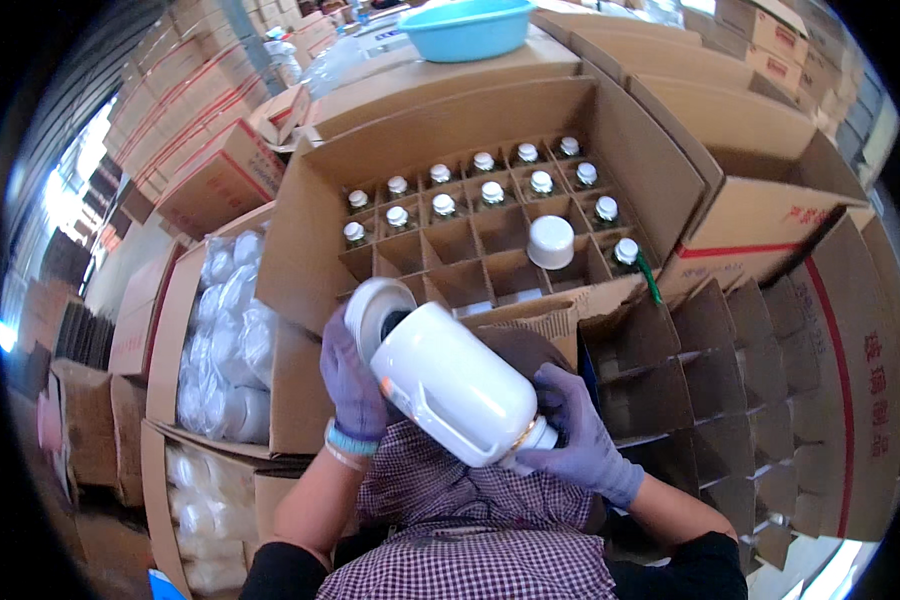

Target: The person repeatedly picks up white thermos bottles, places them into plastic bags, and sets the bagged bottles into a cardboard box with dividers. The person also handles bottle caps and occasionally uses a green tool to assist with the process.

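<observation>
"Grip first: what is being held?"

"Gloved in greyish purple, the left hand (pixel 355 378) is closed on a white round piece (pixel 376 302) by its edge; the right hand (pixel 582 440), gloved alike, grasps the narrow neck end of a white flask (pixel 460 380)."

"Where exactly is the white flask?"

"Tilted above a checked apron (pixel 470 565), neck pointing down to the right, its dark end up beside the white round piece; whether those two touch cannot be told; a handle runs along its near side."

"And past the hands?"

"Just beyond stands an open carton (pixel 450 122) with cardboard compartments; white-capped bottles (pixel 492 193) stand upright in many of them; a broader white top (pixel 551 243) shows in another; a divided carton (pixel 865 400) stands at the right; white things in clear plastic (pixel 225 345) fill a side carton (pixel 166 365) at the left."

"Farther still?"

"A light-blue basin (pixel 470 32) rests on a box (pixel 440 80) beyond the open carton; stacked cartons (pixel 220 185) rise in the background at left."
</observation>
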`<state>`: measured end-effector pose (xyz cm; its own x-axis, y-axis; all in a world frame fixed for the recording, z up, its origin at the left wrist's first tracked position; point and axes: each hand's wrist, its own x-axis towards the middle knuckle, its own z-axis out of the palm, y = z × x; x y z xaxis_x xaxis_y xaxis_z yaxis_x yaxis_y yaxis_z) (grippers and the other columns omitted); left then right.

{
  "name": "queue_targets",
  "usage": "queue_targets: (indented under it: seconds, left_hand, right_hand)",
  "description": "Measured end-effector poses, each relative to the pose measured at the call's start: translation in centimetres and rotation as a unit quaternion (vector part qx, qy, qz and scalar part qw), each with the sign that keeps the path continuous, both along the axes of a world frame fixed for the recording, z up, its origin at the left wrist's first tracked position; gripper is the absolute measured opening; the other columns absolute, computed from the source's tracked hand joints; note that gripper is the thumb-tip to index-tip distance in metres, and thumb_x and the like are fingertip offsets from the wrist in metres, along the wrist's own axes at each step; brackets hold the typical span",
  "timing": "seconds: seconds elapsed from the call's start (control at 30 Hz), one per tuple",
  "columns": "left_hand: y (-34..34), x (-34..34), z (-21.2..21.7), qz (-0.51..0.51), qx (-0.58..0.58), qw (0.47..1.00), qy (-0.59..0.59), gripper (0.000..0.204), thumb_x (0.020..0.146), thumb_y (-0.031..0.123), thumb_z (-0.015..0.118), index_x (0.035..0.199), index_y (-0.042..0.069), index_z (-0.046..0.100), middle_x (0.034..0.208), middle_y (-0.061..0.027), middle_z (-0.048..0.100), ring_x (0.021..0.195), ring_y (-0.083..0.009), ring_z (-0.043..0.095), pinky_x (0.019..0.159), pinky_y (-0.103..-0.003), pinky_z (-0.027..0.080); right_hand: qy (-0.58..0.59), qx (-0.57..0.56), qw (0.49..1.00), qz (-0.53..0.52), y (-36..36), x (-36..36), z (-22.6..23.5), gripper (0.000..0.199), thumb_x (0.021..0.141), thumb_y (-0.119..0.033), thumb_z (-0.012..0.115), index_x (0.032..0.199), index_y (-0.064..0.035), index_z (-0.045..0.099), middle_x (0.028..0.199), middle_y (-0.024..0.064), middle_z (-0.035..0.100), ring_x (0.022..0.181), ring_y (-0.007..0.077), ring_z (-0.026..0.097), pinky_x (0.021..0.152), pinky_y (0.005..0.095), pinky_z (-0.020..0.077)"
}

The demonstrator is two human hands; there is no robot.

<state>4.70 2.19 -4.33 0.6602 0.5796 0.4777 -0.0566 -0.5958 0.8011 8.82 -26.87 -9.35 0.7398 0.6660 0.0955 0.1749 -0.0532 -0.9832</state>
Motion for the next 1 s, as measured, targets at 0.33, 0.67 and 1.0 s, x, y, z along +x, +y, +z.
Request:
queue_targets:
  seconds: [0.33,0.67,1.0]
  left_hand:
    - [-6.0,13.3,2.0,-0.122,-0.032,0.986,-0.105,0.066,0.108,0.055,0.034,0.133,-0.004,0.054,0.125,-0.016,0.062,0.114,-0.0229,0.06,0.102,-0.037,0.046]
    - [5.0,16.5,-10.7,-0.089,0.482,0.836,0.248,0.042,0.091,0.036,0.069,0.121,0.007,0.063,0.109,-0.0196,0.064,0.097,-0.041,0.06,0.085,-0.052,0.047]
    - [-13.5,26.1,-1.6,-0.628,-0.148,0.717,0.264,0.062,0.102,0.05,0.052,0.132,-0.003,0.059,0.136,-0.0147,0.06,0.125,-0.0233,0.056,0.11,-0.038,0.042]
  right_hand:
    - [-0.053,0.061,0.992,-0.095,-3.8,0.0,2.0,0.129,0.062,-0.031,0.096,0.154,-0.0001,0.011,0.15,0.0257,0.031,0.142,0.0379,0.036,0.118,0.0502,0.0318]
    - [0.191,0.141,0.946,-0.221,-12.8,2.1,-2.3,0.096,0.071,-0.02,0.079,0.153,-0.002,0.033,0.15,0.0165,0.045,0.142,0.0285,0.041,0.121,0.0449,0.0268]
    - [0.097,0.18,0.948,-0.243,-9.1,0.7,-5.5,0.1,0.076,0.001,0.069,0.157,-0.0035,0.011,0.154,0.0211,0.032,0.147,0.0322,0.032,0.122,0.0483,0.026]
